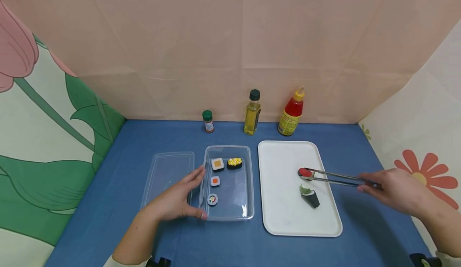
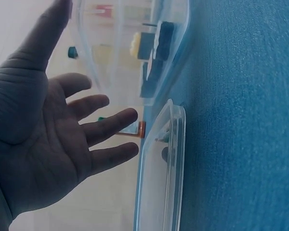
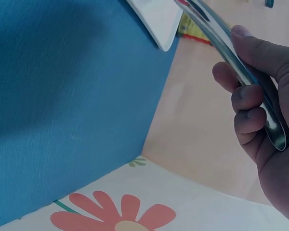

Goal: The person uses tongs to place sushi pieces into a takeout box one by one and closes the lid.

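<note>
My right hand [image 1: 397,189] grips metal tongs [image 1: 340,178], fingers curled round them in the right wrist view too. Between the tong tips is a red-topped sushi piece [image 1: 305,173], over the white tray [image 1: 288,219]. A dark cone-shaped hand roll [image 1: 310,197] with a green leafy top lies on that tray, just below the tips. At the left wall of the clear plastic container [image 1: 234,215] is my left hand [image 1: 176,199], its fingers spread and relaxed. Inside the container are a yellow-topped sushi [image 1: 235,163], an orange-topped square piece [image 1: 217,164], a smaller square roll [image 1: 215,181] and a round roll [image 1: 212,199].
A clear lid [image 1: 169,171] lies left of the container, partly behind my left hand. Along the back stand a small green-capped jar [image 1: 208,121], an oil bottle [image 1: 252,113] and a red sauce bottle [image 1: 292,113]. Blue cloth covers the table [image 1: 201,247].
</note>
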`<state>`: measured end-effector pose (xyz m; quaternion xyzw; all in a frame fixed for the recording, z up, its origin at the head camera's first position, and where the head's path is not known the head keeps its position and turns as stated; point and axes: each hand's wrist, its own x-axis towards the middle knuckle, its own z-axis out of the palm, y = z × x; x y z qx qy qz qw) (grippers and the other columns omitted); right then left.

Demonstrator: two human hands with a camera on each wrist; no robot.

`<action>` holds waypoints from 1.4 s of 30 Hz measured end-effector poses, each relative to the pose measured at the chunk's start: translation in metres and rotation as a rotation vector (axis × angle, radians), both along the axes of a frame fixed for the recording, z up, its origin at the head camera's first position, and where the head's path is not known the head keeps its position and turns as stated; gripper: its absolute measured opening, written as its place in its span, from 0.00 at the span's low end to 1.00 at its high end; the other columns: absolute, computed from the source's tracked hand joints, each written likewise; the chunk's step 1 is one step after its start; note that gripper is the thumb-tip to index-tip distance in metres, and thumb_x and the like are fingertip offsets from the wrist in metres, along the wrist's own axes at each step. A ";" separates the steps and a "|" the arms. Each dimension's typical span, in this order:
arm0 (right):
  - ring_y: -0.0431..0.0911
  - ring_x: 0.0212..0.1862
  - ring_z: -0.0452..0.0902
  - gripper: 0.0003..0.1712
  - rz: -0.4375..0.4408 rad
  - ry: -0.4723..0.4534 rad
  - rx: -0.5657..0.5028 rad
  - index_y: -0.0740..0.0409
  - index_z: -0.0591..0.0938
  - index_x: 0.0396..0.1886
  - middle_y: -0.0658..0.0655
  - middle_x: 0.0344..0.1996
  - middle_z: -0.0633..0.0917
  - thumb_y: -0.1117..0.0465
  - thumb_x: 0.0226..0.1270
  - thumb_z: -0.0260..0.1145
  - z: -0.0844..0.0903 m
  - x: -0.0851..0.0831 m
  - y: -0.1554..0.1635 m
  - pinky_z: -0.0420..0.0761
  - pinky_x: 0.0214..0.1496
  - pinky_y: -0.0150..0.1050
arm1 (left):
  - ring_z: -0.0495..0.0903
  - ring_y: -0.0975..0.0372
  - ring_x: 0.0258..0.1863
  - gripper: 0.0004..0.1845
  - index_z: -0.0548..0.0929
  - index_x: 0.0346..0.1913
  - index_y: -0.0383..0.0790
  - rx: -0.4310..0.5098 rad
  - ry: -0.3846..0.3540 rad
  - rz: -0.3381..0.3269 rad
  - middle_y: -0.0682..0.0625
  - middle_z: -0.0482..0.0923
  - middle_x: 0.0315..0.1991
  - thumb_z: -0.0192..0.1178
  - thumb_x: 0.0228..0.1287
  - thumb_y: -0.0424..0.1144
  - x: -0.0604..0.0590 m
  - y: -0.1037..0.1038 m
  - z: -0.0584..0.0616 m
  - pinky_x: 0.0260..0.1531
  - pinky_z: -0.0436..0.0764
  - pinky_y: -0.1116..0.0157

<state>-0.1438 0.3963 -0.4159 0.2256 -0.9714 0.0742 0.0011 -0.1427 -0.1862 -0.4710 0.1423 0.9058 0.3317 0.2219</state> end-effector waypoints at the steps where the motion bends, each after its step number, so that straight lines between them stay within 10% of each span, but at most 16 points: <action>1: 0.27 0.21 0.69 0.21 0.005 0.005 -0.002 0.62 0.91 0.43 0.42 0.24 0.87 0.53 0.53 0.84 0.000 0.000 0.000 0.74 0.21 0.31 | 0.49 0.48 0.82 0.69 0.52 0.85 0.55 0.001 -0.001 0.001 0.60 0.39 0.85 0.84 0.41 0.61 0.000 0.000 0.000 0.69 0.67 0.40; 42: 0.28 0.20 0.67 0.22 0.130 0.005 -0.146 0.59 0.91 0.50 0.35 0.25 0.85 0.56 0.57 0.83 0.034 -0.027 -0.051 0.71 0.20 0.30 | 0.47 0.47 0.82 0.69 0.52 0.84 0.53 0.039 0.000 0.002 0.60 0.39 0.85 0.84 0.41 0.58 0.001 -0.001 0.001 0.70 0.65 0.39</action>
